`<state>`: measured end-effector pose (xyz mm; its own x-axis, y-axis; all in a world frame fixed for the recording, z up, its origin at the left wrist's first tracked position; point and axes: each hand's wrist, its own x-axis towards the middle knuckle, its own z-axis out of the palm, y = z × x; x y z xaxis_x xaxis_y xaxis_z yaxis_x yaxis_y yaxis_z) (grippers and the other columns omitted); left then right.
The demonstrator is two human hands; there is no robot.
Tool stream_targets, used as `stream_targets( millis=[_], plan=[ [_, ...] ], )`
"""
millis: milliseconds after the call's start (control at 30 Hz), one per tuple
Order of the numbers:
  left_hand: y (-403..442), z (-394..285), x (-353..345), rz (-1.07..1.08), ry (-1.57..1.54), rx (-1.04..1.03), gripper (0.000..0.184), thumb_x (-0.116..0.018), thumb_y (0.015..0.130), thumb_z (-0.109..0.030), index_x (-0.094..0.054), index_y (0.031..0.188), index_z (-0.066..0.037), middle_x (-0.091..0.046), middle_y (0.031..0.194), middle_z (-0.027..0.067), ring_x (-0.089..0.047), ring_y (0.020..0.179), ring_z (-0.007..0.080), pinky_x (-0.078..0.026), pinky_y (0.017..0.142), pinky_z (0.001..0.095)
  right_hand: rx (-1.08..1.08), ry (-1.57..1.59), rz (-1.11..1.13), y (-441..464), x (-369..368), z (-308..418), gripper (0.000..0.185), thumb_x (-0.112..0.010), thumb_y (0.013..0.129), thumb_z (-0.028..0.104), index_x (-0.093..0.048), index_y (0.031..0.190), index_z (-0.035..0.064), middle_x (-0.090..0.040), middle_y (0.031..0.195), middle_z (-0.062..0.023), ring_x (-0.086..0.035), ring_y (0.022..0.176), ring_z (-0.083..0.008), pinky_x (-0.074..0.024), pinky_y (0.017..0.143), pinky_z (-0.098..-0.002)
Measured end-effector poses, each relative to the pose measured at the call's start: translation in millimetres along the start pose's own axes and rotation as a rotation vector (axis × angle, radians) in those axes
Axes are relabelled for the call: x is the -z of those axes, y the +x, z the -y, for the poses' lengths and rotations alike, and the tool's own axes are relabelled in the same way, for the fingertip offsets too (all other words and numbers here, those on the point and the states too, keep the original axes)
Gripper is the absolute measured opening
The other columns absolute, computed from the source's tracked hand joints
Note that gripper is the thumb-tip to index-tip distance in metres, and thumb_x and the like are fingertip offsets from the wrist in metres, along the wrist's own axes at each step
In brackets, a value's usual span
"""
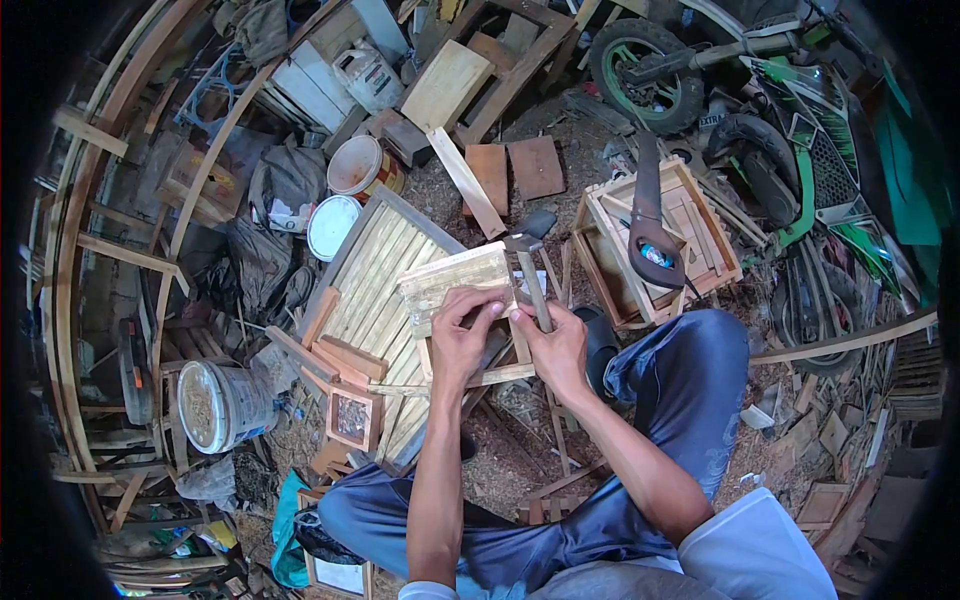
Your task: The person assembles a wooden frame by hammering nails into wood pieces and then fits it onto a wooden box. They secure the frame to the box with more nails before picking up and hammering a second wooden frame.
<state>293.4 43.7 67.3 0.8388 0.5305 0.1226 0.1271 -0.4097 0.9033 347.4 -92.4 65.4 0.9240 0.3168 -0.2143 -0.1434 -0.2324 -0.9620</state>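
Against left hand [462,328] — wooden piece [450,278]

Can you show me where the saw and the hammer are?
Saw [647,190]: head view, on its dark blade.
Hammer [532,285]: head view, on its handle.

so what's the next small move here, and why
Probably draw the right hand's fingertips back from the wooden piece and settle its grip on the hammer: the handle lies in that hand, yet its fingertips are bunched at the piece's edge, close to the left hand's. Whether they pinch something small, I can't tell.
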Motion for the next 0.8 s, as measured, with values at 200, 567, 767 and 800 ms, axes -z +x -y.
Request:
stream_targets(
  millis=[200,567,767,800],
  plan=[
    [-1.5,-8.4,4.7,0.035,-0.1,0.143,0.008,-0.071,0.084,-0.004,-0.072,0.092,-0.001,-0.068,0.099,0.0094,-0.063,0.094,0.0181,-0.05,0.084,0.0305,0.007,-0.062,0.006,-0.7,3.3,4.3,0.02,-0.073,0.084,0.013,-0.072,0.098,-0.0012,-0.07,0.096,-0.0156,-0.069,0.089,-0.0296,-0.0507,0.081,-0.0364],
    [2.0,-6.7,1.6,0.052,0.185,-0.132,0.011,-0.073,0.08,-0.006,-0.073,0.09,-0.004,-0.069,0.099,0.0085,-0.059,0.101,0.0253,-0.045,0.092,0.0364,0.087,-0.031,0.036,0.2,6.0,-1.8,0.02,-0.072,0.083,0.009,-0.071,0.101,-0.0014,-0.07,0.099,-0.0169,-0.068,0.092,-0.0308,-0.051,0.082,-0.0373],
    [0.0,-8.3,1.1,0.032,0.198,-0.121,0.01,-0.073,0.08,-0.006,-0.073,0.089,-0.004,-0.07,0.098,0.0082,-0.059,0.1,0.0252,-0.045,0.091,0.0365,0.119,-0.065,0.009,0.2,4.2,-4.2,0.022,-0.072,0.085,0.012,-0.072,0.104,0.0001,-0.069,0.089,-0.0148,-0.068,0.083,-0.0247,-0.0502,0.077,-0.0337],
    [-0.1,-9.7,0.2,0.027,0.202,-0.117,0.01,-0.073,0.08,-0.006,-0.073,0.089,-0.004,-0.07,0.098,0.0081,-0.059,0.1,0.0252,-0.045,0.091,0.0365,0.095,-0.054,0.019,0.1,5.2,-1.1,0.022,-0.072,0.084,0.01,-0.072,0.103,-0.0006,-0.069,0.094,-0.0156,-0.068,0.088,-0.0277,-0.0506,0.081,-0.0352]
  ],
)
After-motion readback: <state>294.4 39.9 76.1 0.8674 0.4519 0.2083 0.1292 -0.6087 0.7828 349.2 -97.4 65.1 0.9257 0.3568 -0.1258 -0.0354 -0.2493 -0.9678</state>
